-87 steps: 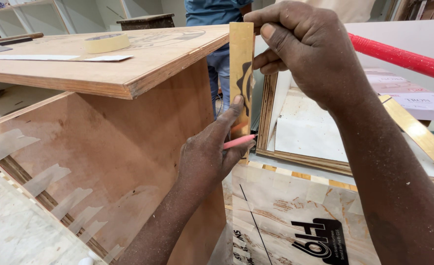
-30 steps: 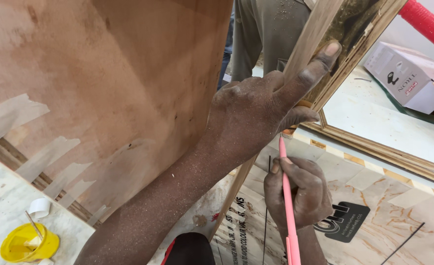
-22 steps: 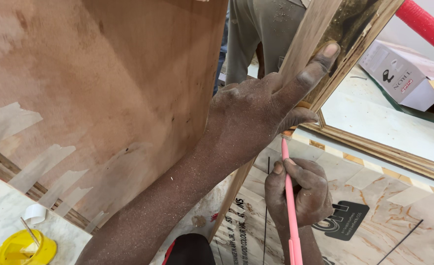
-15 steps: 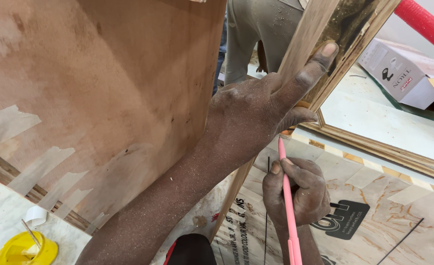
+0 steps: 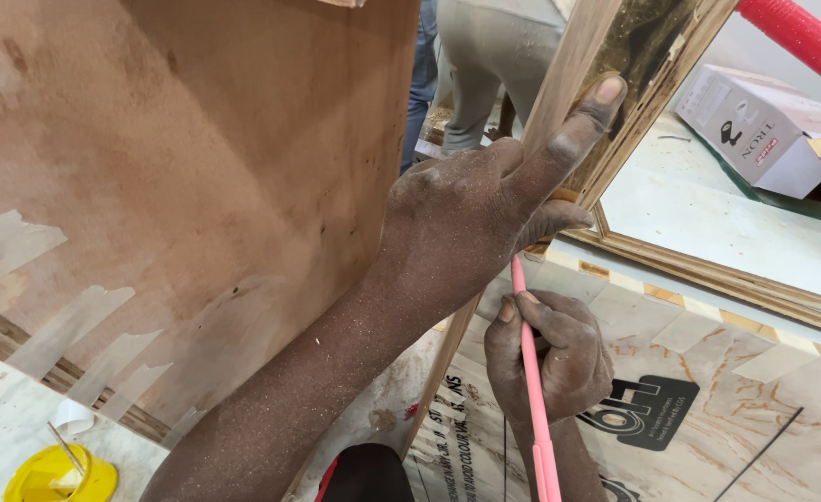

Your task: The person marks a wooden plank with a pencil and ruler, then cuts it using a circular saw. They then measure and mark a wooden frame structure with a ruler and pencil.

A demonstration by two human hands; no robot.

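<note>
My left hand (image 5: 466, 214) grips a long, narrow wooden strip (image 5: 566, 70) that leans upright beside a brown plywood cabinet panel (image 5: 197, 167); the thumb presses flat on the strip's face. Just below, my right hand (image 5: 559, 358) is shut on a pink pencil (image 5: 533, 409). The pencil points upward, and its tip meets the strip right under my left hand. Both hands are dusty. The strip's lower end runs down behind my left forearm.
A marble-patterned sheet with black print (image 5: 708, 372) lies under my right hand. Behind it lie a gold frame (image 5: 726, 279), a white carton (image 5: 754, 121) and a red tube (image 5: 801, 37). Another person's legs (image 5: 494, 65) stand behind the strip. A yellow pot (image 5: 57, 474) sits bottom left.
Since 2.9 s ago the view has dropped below the cabinet top and the pencil has gone from my left hand to my right. Over the last second the hands have barely moved.
</note>
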